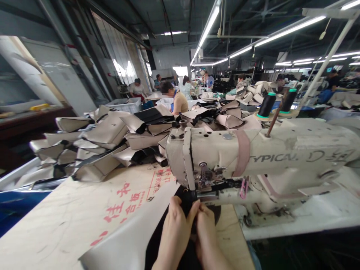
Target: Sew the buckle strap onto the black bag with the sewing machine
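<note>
Both my hands meet under the head of a cream sewing machine (270, 157), just below its needle area. My left hand (176, 232) pinches a black fabric piece (184, 200) with thumb and fingers pressed together. My right hand (206, 234) lies close beside it, fingers closed on the same black piece. A beige panel (126, 240) joined to the black fabric spreads toward me at the lower left. The needle itself is hidden behind the fabric and my fingers.
A heap of beige and black bag pieces (98, 146) covers the plywood table (70, 213) behind the machine. Two black thread cones (266, 105) stand on the machine's far side. Other workers (176, 99) sit at tables further back. A white bin (125, 105) stands beyond the heap.
</note>
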Tool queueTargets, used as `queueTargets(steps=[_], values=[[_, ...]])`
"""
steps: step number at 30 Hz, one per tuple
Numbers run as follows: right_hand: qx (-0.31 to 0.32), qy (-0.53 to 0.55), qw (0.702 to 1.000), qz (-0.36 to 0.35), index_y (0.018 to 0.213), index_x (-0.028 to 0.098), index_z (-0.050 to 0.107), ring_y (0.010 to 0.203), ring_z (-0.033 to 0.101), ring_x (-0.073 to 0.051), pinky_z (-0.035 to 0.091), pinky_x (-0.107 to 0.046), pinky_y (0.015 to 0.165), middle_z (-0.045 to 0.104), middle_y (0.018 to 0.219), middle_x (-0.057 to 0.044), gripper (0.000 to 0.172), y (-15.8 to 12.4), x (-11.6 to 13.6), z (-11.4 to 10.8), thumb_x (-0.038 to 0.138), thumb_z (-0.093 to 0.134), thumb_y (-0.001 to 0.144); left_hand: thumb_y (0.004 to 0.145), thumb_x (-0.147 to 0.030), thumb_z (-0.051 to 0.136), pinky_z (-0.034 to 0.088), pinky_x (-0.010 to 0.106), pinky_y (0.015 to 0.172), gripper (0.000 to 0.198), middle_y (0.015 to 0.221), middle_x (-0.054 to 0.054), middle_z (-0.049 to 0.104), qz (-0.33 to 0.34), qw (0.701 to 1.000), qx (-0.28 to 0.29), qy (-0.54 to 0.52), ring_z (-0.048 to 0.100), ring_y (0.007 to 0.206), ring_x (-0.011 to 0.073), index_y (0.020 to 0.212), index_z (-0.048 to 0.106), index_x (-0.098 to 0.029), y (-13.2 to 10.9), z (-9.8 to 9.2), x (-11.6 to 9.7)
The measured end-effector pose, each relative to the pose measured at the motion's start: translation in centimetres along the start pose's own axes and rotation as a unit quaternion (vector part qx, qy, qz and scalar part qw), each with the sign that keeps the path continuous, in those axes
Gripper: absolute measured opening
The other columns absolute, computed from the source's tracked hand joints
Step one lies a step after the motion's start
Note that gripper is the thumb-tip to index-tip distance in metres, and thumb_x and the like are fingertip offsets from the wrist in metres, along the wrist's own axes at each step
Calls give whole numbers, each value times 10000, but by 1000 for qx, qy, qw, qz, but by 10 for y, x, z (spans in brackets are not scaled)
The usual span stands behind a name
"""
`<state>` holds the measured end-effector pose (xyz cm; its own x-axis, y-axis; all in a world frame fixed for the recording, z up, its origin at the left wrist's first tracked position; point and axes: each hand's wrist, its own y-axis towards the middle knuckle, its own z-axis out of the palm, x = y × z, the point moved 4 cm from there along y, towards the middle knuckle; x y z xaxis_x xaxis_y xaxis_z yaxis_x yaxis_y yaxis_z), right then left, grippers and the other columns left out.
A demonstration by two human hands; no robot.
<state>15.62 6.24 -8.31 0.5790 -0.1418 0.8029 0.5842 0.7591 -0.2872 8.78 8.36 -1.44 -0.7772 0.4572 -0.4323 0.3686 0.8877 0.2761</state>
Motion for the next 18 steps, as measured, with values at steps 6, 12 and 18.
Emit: queueTargets(steps=[6,12,18], values=[[8,99,992,83,829,134,626,659,595,-175,459,-286,643,662,717,-63,269,3,-12,2,298,608,616,832,-551,342,459,313,513,449,742,119,636,-37,995,31,92,656,693,286,998,348,-133,26,15,-4],[-23,103,992,76,687,139,622,552,529,-126,396,-225,536,581,537,6,259,4,-16,0,373,675,589,878,-435,309,458,300,602,237,775,54,644,-5,998,53,21,660,726,244,944,302,-207,25,18,12],[-49,51,995,74,707,143,654,485,428,-85,283,-191,432,549,527,20,324,5,-15,0,450,670,601,848,-446,378,422,251,559,210,621,-57,508,-60,995,48,-57,593,565,181,868,296,-254,29,26,32]])
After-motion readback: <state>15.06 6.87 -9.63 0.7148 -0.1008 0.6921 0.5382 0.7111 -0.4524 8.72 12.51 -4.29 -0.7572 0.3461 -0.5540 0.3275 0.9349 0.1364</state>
